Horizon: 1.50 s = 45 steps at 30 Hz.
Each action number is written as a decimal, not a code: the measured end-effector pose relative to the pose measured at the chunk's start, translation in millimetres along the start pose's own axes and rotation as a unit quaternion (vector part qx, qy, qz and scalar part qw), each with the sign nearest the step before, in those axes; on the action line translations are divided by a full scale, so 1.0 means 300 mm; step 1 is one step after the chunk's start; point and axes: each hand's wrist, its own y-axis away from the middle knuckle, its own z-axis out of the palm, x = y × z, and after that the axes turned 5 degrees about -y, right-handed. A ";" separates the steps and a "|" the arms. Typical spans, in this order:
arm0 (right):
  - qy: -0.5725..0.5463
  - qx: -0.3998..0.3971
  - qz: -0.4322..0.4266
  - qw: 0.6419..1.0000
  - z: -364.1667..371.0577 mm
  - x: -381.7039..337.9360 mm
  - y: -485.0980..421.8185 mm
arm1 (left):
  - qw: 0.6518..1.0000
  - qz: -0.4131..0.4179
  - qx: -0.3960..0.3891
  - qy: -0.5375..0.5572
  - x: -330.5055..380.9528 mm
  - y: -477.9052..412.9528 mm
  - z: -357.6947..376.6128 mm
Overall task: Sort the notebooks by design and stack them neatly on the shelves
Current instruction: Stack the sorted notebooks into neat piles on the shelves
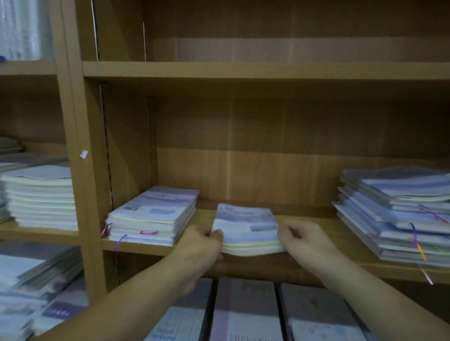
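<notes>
Nearest, two bare forearms reach to the brown wooden shelf (323, 265), where, past a neat ribbon-marked notebook stack (151, 217) and a bare gap, the left hand (201, 244) and right hand (303, 240) clamp the side edges of a small stack of pale lilac notebooks (247, 228) at the front lip, another gap separating a sprawling slanted pile (406, 214).

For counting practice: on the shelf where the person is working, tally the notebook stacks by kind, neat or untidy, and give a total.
Neat stacks: 2, the left stack and the middle stack.
Untidy stacks: 1, the right stack.
Total: 3.
</notes>
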 end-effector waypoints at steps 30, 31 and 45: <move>0.140 0.062 -0.008 0.988 0.168 -0.008 0.014 | 0.995 0.094 0.021 -0.015 -0.197 0.095 -0.165; 0.147 0.063 -0.010 0.987 0.170 -0.010 0.019 | 0.993 0.107 0.046 -0.012 -0.206 0.095 -0.168; 0.091 -0.026 0.002 0.996 0.129 0.003 -0.019 | 0.990 0.139 0.026 0.003 -0.224 0.079 -0.171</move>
